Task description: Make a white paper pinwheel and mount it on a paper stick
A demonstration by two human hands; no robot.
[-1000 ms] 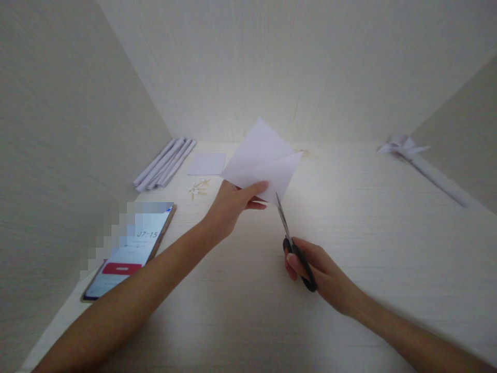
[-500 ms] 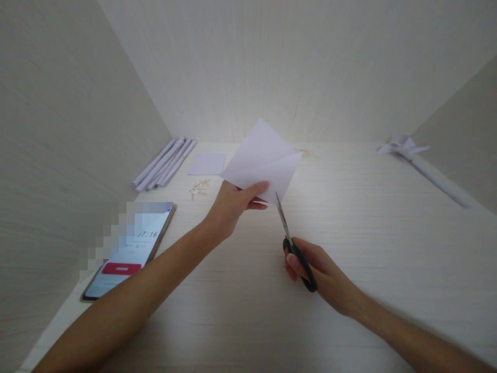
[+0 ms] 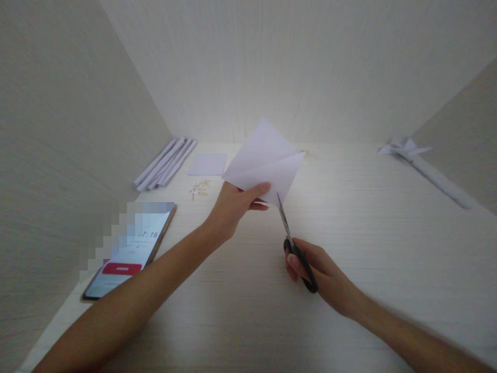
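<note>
The biggest thing before me is the pale, wood-grained bench [image 3: 233,305], which fills the lower frame. At its left lies a lit, rectangular smartphone [image 3: 134,248] with a tan edge, angled, I think, so its digits face me; my forearm covers its lower corner.

In the centre of the frame is a creased white paper square [image 3: 262,153], held up cornerwise. My left hand [image 3: 235,204] grips its lower edge, thumb over the front, other fingers underneath — likely to keep it steady and leave the bottom corner free. My right hand [image 3: 312,259] has its fingers closed round the black-handled steel scissors [image 3: 293,248]; a blade tip overlaps that corner, but whether the blades straddle the edge I can't tell.

At the upper right rests a white paper tube topped with loose strips [image 3: 437,178]. At the upper left, slim white paper rolls [image 3: 165,165] lie side by side, seemingly aligned for tidiness, with a flat white square sheet [image 3: 207,163] just beside them. Below that are scattered thin tan-and-white bits [image 3: 199,192]. I see no box or tray — everything outside my hands lies directly on the bench.
</note>
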